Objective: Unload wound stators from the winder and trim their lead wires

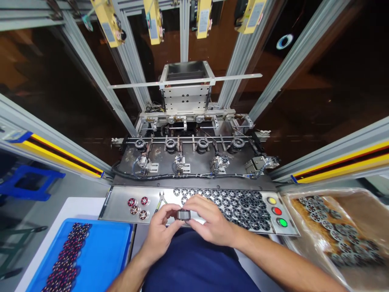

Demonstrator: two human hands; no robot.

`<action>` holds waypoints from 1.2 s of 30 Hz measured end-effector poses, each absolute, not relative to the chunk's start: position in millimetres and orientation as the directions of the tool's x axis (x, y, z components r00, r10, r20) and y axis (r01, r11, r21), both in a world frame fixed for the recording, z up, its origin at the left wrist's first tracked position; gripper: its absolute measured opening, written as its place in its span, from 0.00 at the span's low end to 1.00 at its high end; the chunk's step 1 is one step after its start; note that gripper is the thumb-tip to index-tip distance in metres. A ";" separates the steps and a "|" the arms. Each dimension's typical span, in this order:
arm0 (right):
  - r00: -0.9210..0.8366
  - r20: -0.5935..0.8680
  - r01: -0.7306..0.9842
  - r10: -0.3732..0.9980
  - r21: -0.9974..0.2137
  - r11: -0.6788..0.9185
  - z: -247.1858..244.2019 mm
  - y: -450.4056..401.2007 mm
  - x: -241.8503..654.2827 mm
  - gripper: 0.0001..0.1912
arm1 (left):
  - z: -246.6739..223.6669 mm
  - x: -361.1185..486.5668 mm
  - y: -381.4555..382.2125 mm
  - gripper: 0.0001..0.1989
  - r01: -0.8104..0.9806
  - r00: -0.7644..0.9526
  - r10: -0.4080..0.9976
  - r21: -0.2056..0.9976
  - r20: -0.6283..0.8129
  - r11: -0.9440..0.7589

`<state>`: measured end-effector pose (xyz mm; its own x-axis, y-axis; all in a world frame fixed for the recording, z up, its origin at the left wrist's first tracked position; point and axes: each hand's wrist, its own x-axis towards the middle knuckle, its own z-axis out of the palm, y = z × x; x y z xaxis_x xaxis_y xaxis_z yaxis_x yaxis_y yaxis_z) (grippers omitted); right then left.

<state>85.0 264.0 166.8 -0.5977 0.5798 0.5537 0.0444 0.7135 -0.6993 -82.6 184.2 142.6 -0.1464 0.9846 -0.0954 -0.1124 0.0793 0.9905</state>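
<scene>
Head: squat cylinder (metallic grey)

the left hand and right hand cover the sides of the dark ring; its far side is hidden. the left hand hides part of the pliers. the bottom edge crops the blue tray, the left edge the blue stool. the lower metal parts in the lined box blur. print on the yellow units' labels is too small to read.
</scene>
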 end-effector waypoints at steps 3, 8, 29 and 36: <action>-0.527 0.617 0.022 0.585 -0.678 0.735 164.2 262.1 83.1 0.14 | 149.6 -82.3 185.8 0.16 -0.165 -0.118 0.985 0.981 -0.126 0.106; -0.702 0.396 -0.023 0.592 -0.844 0.536 173.9 273.8 91.4 0.12 | 153.8 -88.3 184.5 0.14 -0.077 -0.135 0.981 0.989 -0.137 0.128; -0.930 -0.031 0.303 0.366 -0.629 0.716 214.7 486.8 21.6 0.14 | 50.5 -87.6 201.4 0.24 0.290 -0.363 0.921 0.923 -0.141 0.255; -0.888 -0.106 0.437 0.447 -0.492 0.753 156.0 552.7 -37.3 0.10 | 20.2 -67.7 200.1 0.26 0.361 -0.305 0.945 0.904 -0.117 0.228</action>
